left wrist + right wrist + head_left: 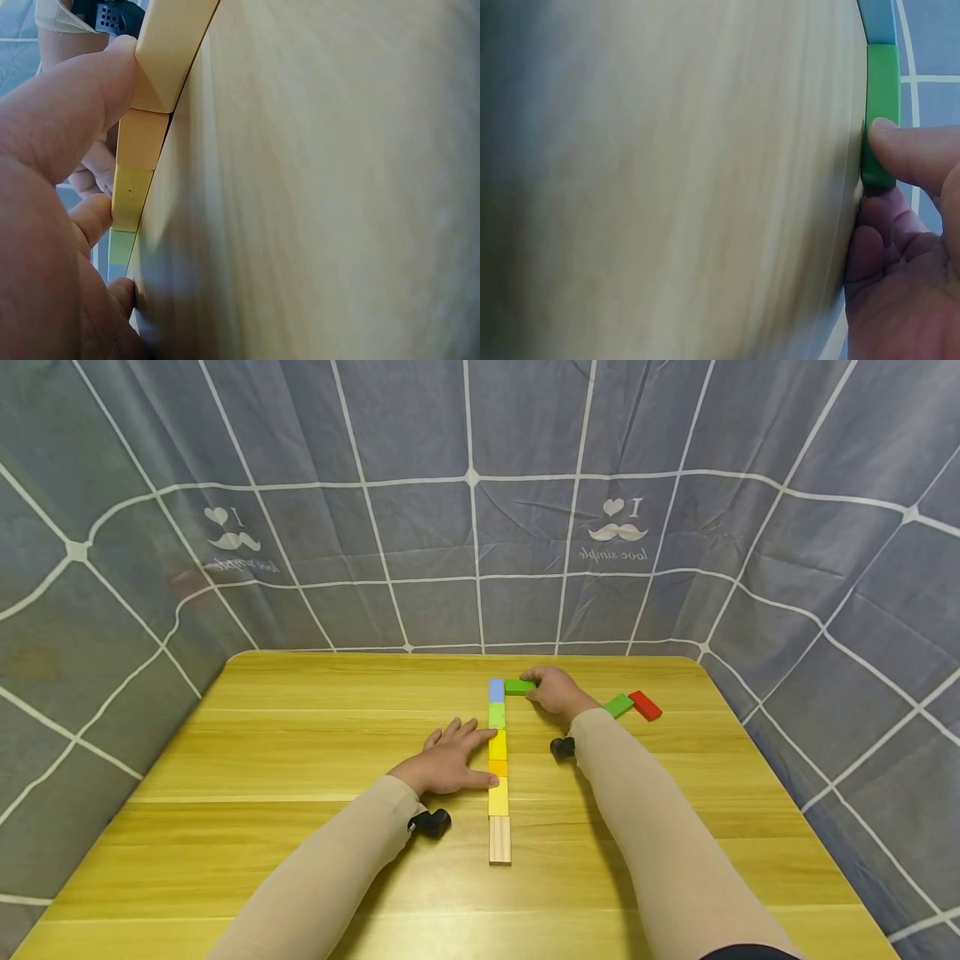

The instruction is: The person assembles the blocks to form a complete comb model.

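Note:
A straight row of flat wooden blocks lies on the table in the head view: blue (497, 690) at the far end, then light green (497, 716), yellow (498, 746), orange (498, 769), pale yellow (498, 798) and plain wood (499, 841) nearest. My left hand (444, 762) is spread along the row's left side; its thumb is on the pale yellow block and its index fingertip at the yellow one. With thumb and fingers, my right hand (557, 690) pinches a dark green block (883, 82), its far end against the blue block, forming a corner.
On the right of the wooden table (315, 718) lie another green block (618, 705), partly behind my right sleeve, and a red block (645, 705). A grey curtain with white lines (420, 527) hangs behind the table and along both sides.

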Motion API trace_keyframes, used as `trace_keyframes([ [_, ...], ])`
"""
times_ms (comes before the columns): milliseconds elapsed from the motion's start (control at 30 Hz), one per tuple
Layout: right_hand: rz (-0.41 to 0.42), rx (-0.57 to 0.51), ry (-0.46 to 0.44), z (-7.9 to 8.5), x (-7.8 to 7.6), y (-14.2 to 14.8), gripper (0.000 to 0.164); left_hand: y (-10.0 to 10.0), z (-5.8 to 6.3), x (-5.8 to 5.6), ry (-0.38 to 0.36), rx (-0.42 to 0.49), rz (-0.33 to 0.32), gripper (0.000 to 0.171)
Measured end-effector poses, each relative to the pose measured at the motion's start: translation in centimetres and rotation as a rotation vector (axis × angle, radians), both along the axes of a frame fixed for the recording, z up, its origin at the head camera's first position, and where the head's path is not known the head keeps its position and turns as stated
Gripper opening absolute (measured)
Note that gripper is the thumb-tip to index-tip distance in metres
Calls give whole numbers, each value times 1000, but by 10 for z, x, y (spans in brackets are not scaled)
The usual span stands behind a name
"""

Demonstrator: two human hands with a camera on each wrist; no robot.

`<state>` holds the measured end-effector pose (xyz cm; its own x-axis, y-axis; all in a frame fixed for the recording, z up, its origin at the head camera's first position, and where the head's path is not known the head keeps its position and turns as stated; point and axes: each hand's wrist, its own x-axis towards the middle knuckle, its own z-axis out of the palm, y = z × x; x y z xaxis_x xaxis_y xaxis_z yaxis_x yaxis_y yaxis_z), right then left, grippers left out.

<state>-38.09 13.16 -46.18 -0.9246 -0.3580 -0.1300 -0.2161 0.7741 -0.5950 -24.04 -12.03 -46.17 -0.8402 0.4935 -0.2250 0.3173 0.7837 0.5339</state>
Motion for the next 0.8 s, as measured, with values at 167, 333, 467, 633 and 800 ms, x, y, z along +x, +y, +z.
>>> trace_keyframes([
  [167,-5,-5,-6,1,1,-1,49,0,-1,0,1,2,-2,88],
  [333,-2,-3,-11,1,1,-1,49,0,-2,-1,-1,1,-1,88],
  [467,0,8,-10,2,1,-1,49,0,-2,-1,-2,6,2,89],
  [633,3,12,-7,2,2,-2,50,0,-2,-1,-3,3,3,88],
  [800,7,4,1,2,2,-2,50,0,-2,-1,-2,7,6,88],
])
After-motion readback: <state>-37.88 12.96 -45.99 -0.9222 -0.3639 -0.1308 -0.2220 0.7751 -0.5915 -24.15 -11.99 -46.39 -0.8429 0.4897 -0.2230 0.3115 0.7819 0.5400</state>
